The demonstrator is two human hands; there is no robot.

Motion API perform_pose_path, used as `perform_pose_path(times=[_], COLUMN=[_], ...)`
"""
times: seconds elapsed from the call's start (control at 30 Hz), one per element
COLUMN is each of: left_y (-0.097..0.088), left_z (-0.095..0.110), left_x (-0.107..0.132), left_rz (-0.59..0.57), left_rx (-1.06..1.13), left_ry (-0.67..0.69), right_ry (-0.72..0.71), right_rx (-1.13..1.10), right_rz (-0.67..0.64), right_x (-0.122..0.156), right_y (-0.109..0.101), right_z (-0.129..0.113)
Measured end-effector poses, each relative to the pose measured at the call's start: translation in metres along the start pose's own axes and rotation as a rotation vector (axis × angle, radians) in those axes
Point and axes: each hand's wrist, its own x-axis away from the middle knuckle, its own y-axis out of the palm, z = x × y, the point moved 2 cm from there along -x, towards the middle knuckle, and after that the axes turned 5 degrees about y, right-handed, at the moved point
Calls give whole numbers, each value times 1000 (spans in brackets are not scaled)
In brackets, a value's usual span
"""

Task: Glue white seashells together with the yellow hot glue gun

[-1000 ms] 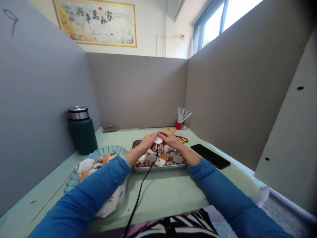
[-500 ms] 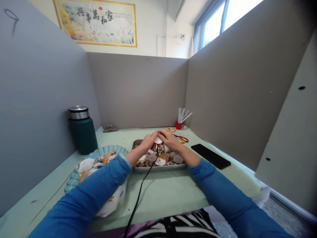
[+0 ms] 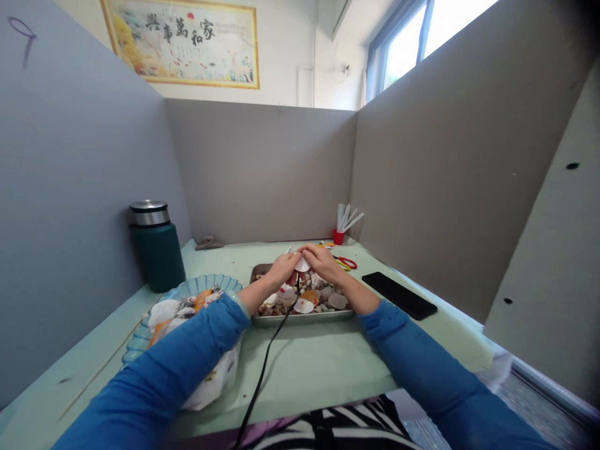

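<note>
Above a metal tray point(image 3: 300, 320) filled with small shells and pebbles, my two hands meet around a white seashell point(image 3: 302, 265). My left hand point(image 3: 284, 267) is closed on the shell's left side. My right hand point(image 3: 322, 261) is closed over its upper right edge, with the fingertips of both hands close together. A black cord point(image 3: 268, 357) runs up from the front edge of the table to just under my hands; whatever it joins is hidden by them. A short white tip pokes up behind my left hand.
At left stand a blue scalloped dish point(image 3: 135, 344) heaped with shells and a green flask point(image 3: 162, 259). On the right lie a black phone point(image 3: 399, 295) and scissors point(image 3: 347, 262), with a red cup point(image 3: 338, 237) of white sticks behind. Grey partitions point(image 3: 262, 169) enclose the table.
The white seashell has shifted very slightly to the right between my fingers. Both hands keep their hold, and everything else stays in place.
</note>
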Motion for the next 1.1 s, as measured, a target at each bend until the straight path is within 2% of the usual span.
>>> perform_pose_path(times=[0.33,0.57,1.1], left_y=[0,-1,-2], left_z=[-1,-1,1], left_x=[0,-1,2], left_rz=[22,81,72], left_rx=[-67,-66,-110], left_ry=[4,4,-8], right_ry=[-12,-28,65], right_rx=[46,56,-85], right_rz=[52,95,-28], right_x=[0,-1,0], right_y=[1,0,0], right_z=[0,2,-1])
